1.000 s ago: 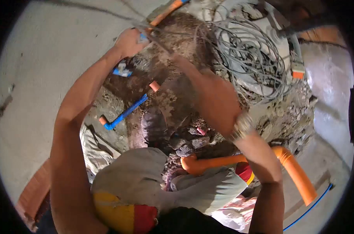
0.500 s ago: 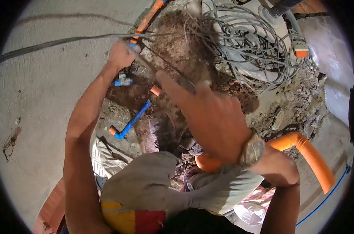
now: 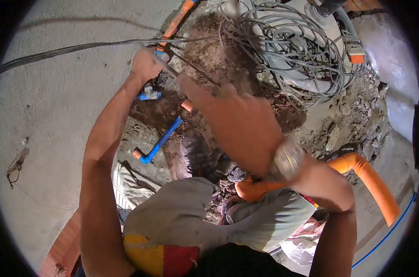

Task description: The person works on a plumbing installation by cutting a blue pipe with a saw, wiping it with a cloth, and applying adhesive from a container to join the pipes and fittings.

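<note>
My left hand (image 3: 147, 64) is closed at the near end of an orange pipe (image 3: 174, 24), where a blue piece (image 3: 160, 53) shows by the fingers. My right hand (image 3: 239, 127), blurred and wearing a watch, is wrapped round what looks like a hacksaw (image 3: 168, 67), index finger stretched along its grey bar. A thin dark strip (image 3: 195, 69) runs beside that bar, and both reach the left hand and pipe. The saw's handle is hidden in my fist. Below lie a blue fitting (image 3: 150, 94), a short orange pipe piece (image 3: 187, 105) and a blue elbow pipe (image 3: 162, 141).
Coiled grey cable (image 3: 292, 51) lies over a pale rounded object at upper right. A black cable (image 3: 80, 47) crosses the concrete floor (image 3: 48, 115). A thick orange bent pipe (image 3: 364, 173) stands at right, near rubble (image 3: 341, 115) and a blue hose (image 3: 385, 233).
My right hand has moved up and left with the saw, closer to my left hand. My left hand keeps its hold at the pipe; the whole view has shifted slightly.
</note>
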`<state>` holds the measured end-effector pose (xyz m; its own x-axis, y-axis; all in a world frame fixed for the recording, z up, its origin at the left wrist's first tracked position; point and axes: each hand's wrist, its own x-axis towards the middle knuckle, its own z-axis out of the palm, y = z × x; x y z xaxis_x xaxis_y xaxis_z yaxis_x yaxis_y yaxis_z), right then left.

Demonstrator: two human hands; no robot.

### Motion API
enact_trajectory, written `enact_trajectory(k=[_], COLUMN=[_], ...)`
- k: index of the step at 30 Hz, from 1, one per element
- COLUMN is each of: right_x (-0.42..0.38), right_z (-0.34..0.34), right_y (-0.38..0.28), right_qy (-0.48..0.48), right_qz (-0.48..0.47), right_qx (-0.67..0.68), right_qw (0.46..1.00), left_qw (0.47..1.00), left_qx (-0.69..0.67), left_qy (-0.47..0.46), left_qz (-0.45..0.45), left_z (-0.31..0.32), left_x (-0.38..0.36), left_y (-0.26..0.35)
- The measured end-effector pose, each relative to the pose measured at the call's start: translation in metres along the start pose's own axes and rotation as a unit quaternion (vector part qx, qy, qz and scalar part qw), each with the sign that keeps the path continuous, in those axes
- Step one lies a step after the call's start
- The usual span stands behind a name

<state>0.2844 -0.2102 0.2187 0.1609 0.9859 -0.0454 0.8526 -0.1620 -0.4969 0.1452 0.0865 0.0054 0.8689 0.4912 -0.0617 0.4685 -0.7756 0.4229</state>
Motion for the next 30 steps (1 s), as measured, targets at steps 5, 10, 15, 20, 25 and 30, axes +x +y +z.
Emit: enact_trajectory(k=[5, 10, 15, 20, 25, 30], right_x=[0.007, -0.008, 0.004, -0.018, -0.001, -0.006], right_z=[0.012, -0.011, 0.009, -0.008, 0.012, 0.004], right_y=[0.005, -0.013, 0.006, -0.008, 0.013, 0.003], right_qy=[0.046, -0.029, -0.012, -0.085, -0.071, -0.09], right_qz=[-0.025, 0.024, 0.007, 0.095, 0.057, 0.06], right_qx=[-0.001, -0.012, -0.001, -0.028, -0.009, -0.044], right_qw=[0.999, 0.999, 1.0, 0.991, 0.996, 0.993], left_qw=[0.996, 0.999, 0.998, 0.991, 0.999, 0.992], left_qx=[0.045, 0.025, 0.038, 0.064, 0.014, 0.11], left_qy=[-0.035, -0.019, -0.003, -0.033, 0.0, 0.027], left_qz=[-0.067, -0.039, -0.054, -0.113, -0.029, -0.06], left_z=[-0.005, -0.007, 0.001, -0.002, 0.005, 0.01], left_x=[-0.004, -0.001, -0.005, -0.001, 0.0, -0.006], left_y=[0.011, 0.011, 0.007, 0.012, 0.002, 0.002])
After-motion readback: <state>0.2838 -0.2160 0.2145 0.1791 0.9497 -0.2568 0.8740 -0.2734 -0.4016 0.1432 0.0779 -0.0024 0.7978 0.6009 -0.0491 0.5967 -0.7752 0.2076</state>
